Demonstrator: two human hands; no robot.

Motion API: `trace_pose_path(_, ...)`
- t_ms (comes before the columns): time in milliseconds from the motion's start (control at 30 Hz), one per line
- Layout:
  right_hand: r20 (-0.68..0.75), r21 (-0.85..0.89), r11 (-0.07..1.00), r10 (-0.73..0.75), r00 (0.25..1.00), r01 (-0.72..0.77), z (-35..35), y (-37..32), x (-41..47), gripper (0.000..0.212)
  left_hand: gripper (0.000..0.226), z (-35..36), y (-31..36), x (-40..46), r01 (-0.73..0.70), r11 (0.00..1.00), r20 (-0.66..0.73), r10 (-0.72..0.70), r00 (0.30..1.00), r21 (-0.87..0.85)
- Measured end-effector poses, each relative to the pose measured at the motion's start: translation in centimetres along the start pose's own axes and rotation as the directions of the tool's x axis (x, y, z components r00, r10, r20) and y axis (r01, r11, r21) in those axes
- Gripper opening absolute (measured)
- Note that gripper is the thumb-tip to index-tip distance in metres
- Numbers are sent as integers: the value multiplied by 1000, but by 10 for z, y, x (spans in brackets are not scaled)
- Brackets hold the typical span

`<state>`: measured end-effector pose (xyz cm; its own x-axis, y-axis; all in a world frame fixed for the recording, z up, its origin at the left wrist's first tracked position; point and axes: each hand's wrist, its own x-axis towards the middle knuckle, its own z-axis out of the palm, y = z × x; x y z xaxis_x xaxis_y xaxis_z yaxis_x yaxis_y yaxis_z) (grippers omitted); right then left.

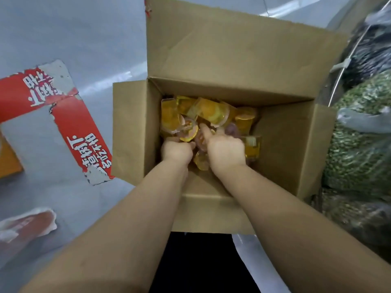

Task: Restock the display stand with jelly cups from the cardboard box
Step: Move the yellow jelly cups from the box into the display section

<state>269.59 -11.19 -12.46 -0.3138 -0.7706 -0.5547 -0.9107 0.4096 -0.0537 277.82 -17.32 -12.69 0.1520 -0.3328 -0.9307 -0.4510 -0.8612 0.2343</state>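
One view only, head-worn, wide-angle. Looks steeply down from above into the open box [222, 127], which fills frame centre. Both forearms enter from the bottom edge, close to the lens. Floor [74, 39] at left, bagged goods [359, 144] at the right edge. Straight lines bow toward the frame edges.

A grey floor [74, 39] is carrying everything here. An open cardboard box [285, 149] is sitting directly on it, its flaps spreading outward. Left of the box, worn red tape [74, 123] with white lettering is sticking to the floor in a bent strip, peeling at its edges. Further left of the box, an orange object [8, 159] is showing at the frame's edge. Right of the box, clear bags [359, 149] of green goods are lying close against its flap.
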Motion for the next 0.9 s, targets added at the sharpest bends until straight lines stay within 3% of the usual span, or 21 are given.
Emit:
trace_pose_path(100,-60,18,998,-66,996,67,-1,16,-3,51,46,14,-1,-4,57,984,-4,-59,998,-167)
trace_pose_path(167,-80,84,995,-53,995,60,-5,26,-6,56,67,26,3,-7,84,955,-22,-94,995,-286)
trace_pose_path(233,-94,110,993,-20,995,30,-10,35,-10,64,67,35,5,-7,79,932,-102,-122,987,-354)
trace_pose_path(333,-51,233,966,130,990,-114,-10,47,-21,63,53,40,-3,1,-14,953,-246,-64,967,-304)
trace_pose_path(400,25,437,875,217,976,-206,-10,53,-28,58,52,39,-7,1,-78,970,-313,3,950,-230)
trace_pose_path(500,90,729,621,331,939,-289,-19,53,-42,47,42,31,-2,-17,-271,959,-343,229,911,-79)
trace_pose_path(600,120,871,390,424,898,-300,-46,42,-66,43,39,10,8,-61,-471,882,-199,465,863,21)
trace_pose_path(733,75,964,189,485,871,-188,-121,24,-115,41,38,-31,36,-143,-568,822,-19,567,823,-39)
trace_pose_path(900,-60,995,105,530,846,4,-267,17,-199,40,38,-77,89,-292,-738,672,219,730,647,-61)
